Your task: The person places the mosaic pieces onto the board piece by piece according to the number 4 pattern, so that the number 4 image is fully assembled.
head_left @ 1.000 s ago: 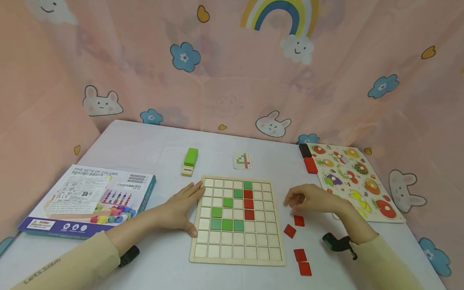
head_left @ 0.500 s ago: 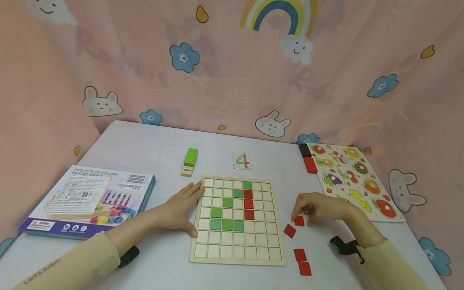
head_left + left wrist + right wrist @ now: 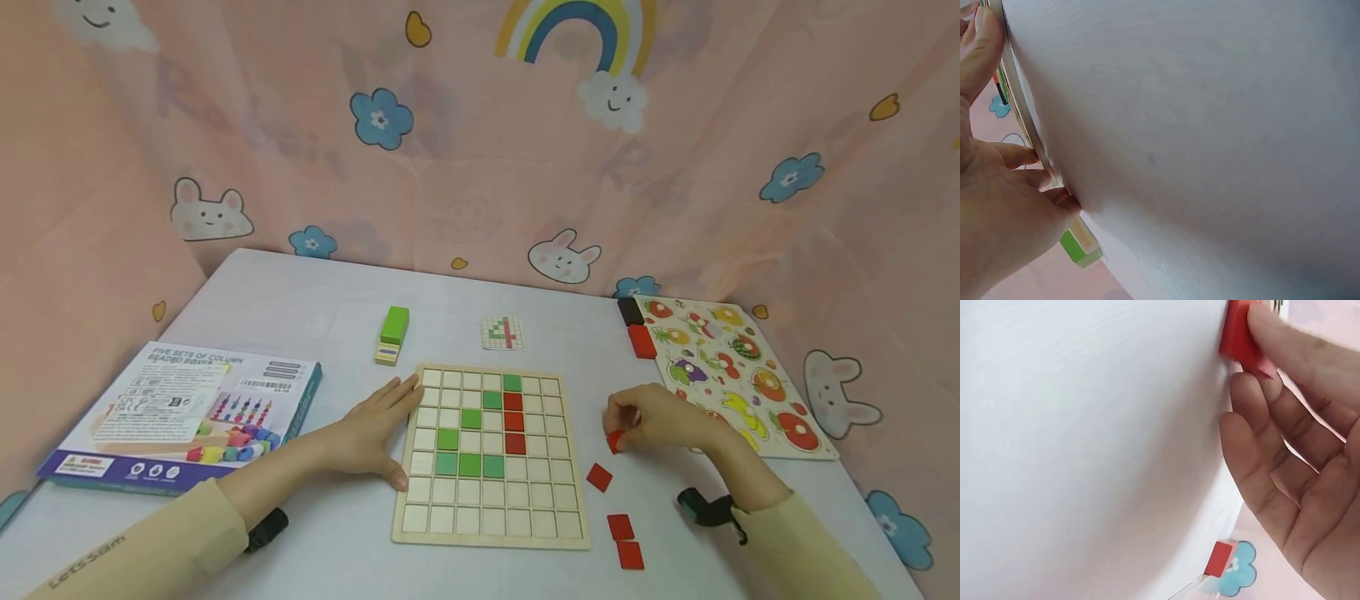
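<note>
A wooden grid board [image 3: 457,493] lies on the white table. Several green tiles [image 3: 470,464] and a column of three red tiles [image 3: 514,422] sit in its squares. My left hand [image 3: 371,433] rests along the board's left edge, fingers extended and thumb lower down; the left wrist view shows fingertips touching the edge. To the right of the board, my right hand [image 3: 660,417] pinches a red square tile [image 3: 614,442] between thumb and finger, partly covered by the fingers. Nearer me lie a tilted loose red tile [image 3: 599,477] and two more red tiles [image 3: 621,527].
Behind the board are a small pattern card [image 3: 502,332] and a green block stack [image 3: 394,327]. A boxed toy set [image 3: 187,408] lies left. At right sit a fruit puzzle board [image 3: 720,367], a red block [image 3: 642,342] and a black block [image 3: 631,312].
My right hand has come down to the upper loose red tile, taken it between thumb and finger, and raised it slightly. The left hand has stayed in place.
</note>
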Motion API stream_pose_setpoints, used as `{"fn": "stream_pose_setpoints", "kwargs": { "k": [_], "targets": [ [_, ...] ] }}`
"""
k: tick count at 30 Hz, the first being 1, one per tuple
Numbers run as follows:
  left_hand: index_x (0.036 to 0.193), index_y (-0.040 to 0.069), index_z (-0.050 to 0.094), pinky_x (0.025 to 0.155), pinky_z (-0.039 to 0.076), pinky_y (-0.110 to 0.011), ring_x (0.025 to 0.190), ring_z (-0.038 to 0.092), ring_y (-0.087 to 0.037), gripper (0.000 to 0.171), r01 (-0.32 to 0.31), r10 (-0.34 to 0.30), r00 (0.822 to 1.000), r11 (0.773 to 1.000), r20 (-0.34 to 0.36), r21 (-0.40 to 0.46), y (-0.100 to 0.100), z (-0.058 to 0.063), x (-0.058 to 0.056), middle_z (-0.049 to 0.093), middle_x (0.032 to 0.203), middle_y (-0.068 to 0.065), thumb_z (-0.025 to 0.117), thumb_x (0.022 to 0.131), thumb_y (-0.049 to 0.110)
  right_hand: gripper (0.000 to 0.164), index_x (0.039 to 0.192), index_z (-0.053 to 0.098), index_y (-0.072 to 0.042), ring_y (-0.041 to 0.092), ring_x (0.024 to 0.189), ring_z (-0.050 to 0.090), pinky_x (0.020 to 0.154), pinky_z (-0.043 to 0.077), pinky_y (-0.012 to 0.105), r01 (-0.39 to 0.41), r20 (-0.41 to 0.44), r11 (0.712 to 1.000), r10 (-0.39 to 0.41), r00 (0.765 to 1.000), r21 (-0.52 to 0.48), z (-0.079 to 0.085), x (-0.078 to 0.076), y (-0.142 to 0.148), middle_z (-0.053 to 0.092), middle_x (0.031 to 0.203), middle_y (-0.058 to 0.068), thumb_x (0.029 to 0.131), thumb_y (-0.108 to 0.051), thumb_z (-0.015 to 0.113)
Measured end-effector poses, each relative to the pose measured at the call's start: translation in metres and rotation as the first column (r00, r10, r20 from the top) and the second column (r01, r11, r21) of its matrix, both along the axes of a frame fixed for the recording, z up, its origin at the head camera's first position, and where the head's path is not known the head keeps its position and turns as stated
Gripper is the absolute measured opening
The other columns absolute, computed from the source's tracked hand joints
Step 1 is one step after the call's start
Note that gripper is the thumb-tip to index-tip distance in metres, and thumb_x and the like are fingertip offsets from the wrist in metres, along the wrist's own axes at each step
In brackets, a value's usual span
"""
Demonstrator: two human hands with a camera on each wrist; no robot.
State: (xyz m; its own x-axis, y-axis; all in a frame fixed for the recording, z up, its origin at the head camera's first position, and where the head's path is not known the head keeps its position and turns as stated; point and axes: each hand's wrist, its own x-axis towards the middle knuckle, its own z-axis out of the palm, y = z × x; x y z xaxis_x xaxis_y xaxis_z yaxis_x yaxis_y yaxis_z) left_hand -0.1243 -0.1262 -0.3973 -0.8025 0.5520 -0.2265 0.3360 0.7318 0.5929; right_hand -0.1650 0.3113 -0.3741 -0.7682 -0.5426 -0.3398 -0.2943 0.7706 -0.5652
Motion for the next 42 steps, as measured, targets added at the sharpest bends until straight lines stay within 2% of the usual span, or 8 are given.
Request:
{"fn": "stream_pose_setpoints", "kwargs": {
  "k": [3, 8, 13, 18, 27, 34, 42],
  "targets": [
    [0.156, 0.000, 0.020, 0.115, 0.016, -0.073, 0.154, 0.004, -0.047, 0.128, 0.001, -0.001, 1.000, 1.000, -0.002, 0.001, 0.000, 0.000, 0.000, 0.007, 0.168, -0.019, 0.090, 0.058, 0.042, 0.011, 0.084, 0.067, -0.020, 0.009, 0.077, 0.058, 0.069, 0.050, 0.022, 0.006, -0.022, 1.000, -0.007, 1.000, -0.016, 0.004, -0.003, -0.005, 0.067, 0.080, -0.007, 0.083, -0.021, 0.078],
    [0.156, 0.000, 0.020, 0.115, 0.016, -0.074, 0.154, 0.004, -0.046, 0.128, 0.000, 0.000, 1.000, 1.000, -0.001, 0.000, 0.000, 0.001, 0.000, 0.007, 0.168, -0.019, 0.090, 0.058, 0.041, 0.009, 0.091, 0.069, -0.019, 0.008, 0.077, 0.058, 0.070, 0.051, 0.021, -0.013, -0.025, 0.994, 0.010, 1.000, -0.106, 0.009, -0.004, -0.021, 0.067, 0.081, -0.004, 0.085, -0.019, 0.076],
    [0.156, 0.000, 0.020, 0.115, 0.016, -0.074, 0.154, 0.004, -0.046, 0.127, 0.003, -0.003, 1.000, 1.000, -0.002, -0.002, 0.000, 0.001, -0.001, 0.007, 0.168, -0.019, 0.090, 0.059, 0.041, 0.011, 0.094, 0.070, -0.015, 0.009, 0.077, 0.059, 0.072, 0.053, 0.020, -0.035, 0.008, 0.981, 0.037, 0.999, -0.193, 0.007, 0.000, -0.050, 0.069, 0.085, 0.000, 0.085, -0.018, 0.076],
    [0.156, -0.001, 0.020, 0.115, 0.017, -0.074, 0.154, 0.005, -0.047, 0.127, 0.005, -0.005, 1.000, 1.000, -0.006, 0.000, 0.000, 0.001, -0.001, 0.008, 0.167, -0.020, 0.090, 0.059, 0.041, 0.009, 0.096, 0.071, -0.015, 0.009, 0.079, 0.061, 0.074, 0.055, 0.020, -0.075, 0.032, 0.971, 0.085, 0.996, -0.229, 0.007, 0.008, -0.081, 0.072, 0.089, 0.000, 0.087, -0.014, 0.074],
    [0.156, -0.001, 0.020, 0.113, 0.017, -0.075, 0.153, 0.005, -0.048, 0.128, 0.004, -0.004, 1.000, 1.000, -0.007, 0.000, 0.001, 0.000, -0.001, 0.007, 0.167, -0.020, 0.090, 0.058, 0.042, 0.012, 0.095, 0.074, -0.016, 0.003, 0.078, 0.061, 0.074, 0.055, 0.018, -0.153, 0.019, 0.969, 0.160, 0.987, -0.192, 0.002, 0.021, -0.116, 0.073, 0.089, -0.005, 0.085, -0.009, 0.075],
    [0.156, -0.001, 0.020, 0.114, 0.017, -0.074, 0.153, 0.005, -0.048, 0.128, 0.008, -0.008, 1.000, 1.000, -0.012, -0.001, 0.001, 0.000, 0.000, 0.007, 0.167, -0.020, 0.090, 0.058, 0.042, 0.011, 0.087, 0.072, -0.017, 0.002, 0.071, 0.059, 0.068, 0.055, 0.019, -0.150, -0.025, 0.976, 0.148, 0.989, -0.160, -0.003, 0.027, -0.122, 0.067, 0.078, -0.008, 0.083, -0.010, 0.078],
    [0.156, 0.000, 0.021, 0.111, 0.019, -0.077, 0.153, 0.007, -0.048, 0.128, 0.002, -0.003, 1.000, 1.000, -0.013, -0.008, 0.001, 0.002, 0.001, 0.009, 0.167, -0.021, 0.090, 0.058, 0.042, 0.009, 0.083, 0.072, -0.021, 0.002, 0.069, 0.057, 0.065, 0.053, 0.019, -0.148, -0.083, 0.983, 0.139, 0.987, -0.108, -0.002, 0.029, -0.125, 0.065, 0.075, -0.013, 0.082, -0.017, 0.080]
  ]
}}
